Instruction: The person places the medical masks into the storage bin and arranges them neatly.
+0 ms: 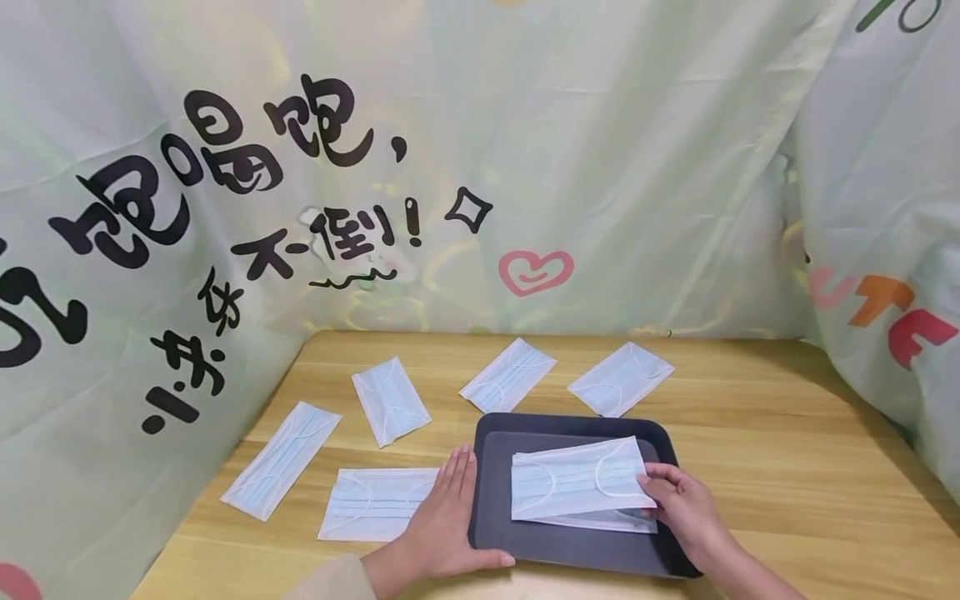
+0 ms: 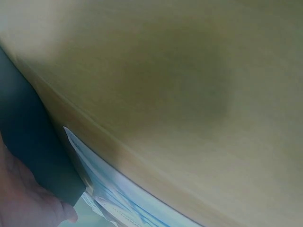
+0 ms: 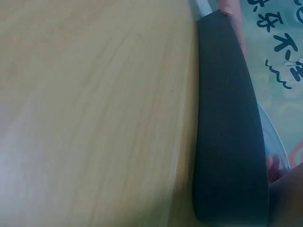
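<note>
Altogether seven face masks show from the head camera: five lie loose on the wooden table (image 1: 787,433) and two sit stacked in a dark grey tray (image 1: 570,425). The right hand (image 1: 686,504) pinches the right end of the top mask (image 1: 577,479) between thumb and fingers, holding it over the tray. Beneath it, the second mask (image 1: 600,522) peeks out along the tray's near side, just left of that hand. The left hand (image 1: 442,525) lies flat, fingers straight and together, pressed against the tray's left rim, thumb along the near edge. It also rests on the right end of the nearest loose mask (image 1: 375,502). Farther left of that hand lies another mask (image 1: 281,458). Beyond its fingertips sit three more in a row: one (image 1: 391,401), another (image 1: 507,374), and a third (image 1: 621,377) past the tray's far rim. Right of the right hand, bare tabletop runs to a printed cloth backdrop (image 1: 600,167) that walls in three sides. The tray's near rim lies close to the table's front edge.
</note>
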Demonstrator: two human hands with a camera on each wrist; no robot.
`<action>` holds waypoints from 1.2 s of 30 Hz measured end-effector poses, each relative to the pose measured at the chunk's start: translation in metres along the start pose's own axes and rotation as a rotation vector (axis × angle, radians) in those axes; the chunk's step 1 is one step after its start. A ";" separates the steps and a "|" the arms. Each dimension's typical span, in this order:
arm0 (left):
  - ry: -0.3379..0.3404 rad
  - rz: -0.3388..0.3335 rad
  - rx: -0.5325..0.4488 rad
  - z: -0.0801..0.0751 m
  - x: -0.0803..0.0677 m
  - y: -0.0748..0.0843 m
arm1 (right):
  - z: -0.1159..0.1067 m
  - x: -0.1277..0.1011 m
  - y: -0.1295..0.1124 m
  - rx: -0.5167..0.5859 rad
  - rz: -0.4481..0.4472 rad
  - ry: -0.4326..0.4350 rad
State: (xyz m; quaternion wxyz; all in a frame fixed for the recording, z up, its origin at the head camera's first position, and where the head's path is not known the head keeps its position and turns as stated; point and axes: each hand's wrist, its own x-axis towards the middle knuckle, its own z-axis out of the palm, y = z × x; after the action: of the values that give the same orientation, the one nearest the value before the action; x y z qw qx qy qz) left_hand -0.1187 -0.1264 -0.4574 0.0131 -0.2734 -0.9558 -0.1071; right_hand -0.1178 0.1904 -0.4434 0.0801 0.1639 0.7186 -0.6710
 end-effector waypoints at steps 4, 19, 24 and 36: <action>0.005 -0.001 0.001 0.000 0.000 0.000 | -0.002 0.000 -0.001 -0.051 -0.013 0.004; -0.007 -0.013 -0.006 -0.002 0.002 -0.001 | -0.004 -0.007 -0.017 -0.312 -0.057 -0.052; 0.001 -0.010 -0.022 -0.001 0.002 -0.001 | -0.002 -0.009 -0.018 -0.419 -0.085 -0.038; -0.017 -0.014 -0.007 0.000 0.001 0.000 | -0.003 -0.009 -0.013 -0.564 -0.146 -0.030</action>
State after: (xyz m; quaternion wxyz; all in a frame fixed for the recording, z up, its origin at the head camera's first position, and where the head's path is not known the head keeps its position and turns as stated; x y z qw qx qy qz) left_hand -0.1194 -0.1263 -0.4577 0.0033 -0.2677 -0.9574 -0.1085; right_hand -0.1135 0.1920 -0.4279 0.0843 0.0730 0.8854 -0.4512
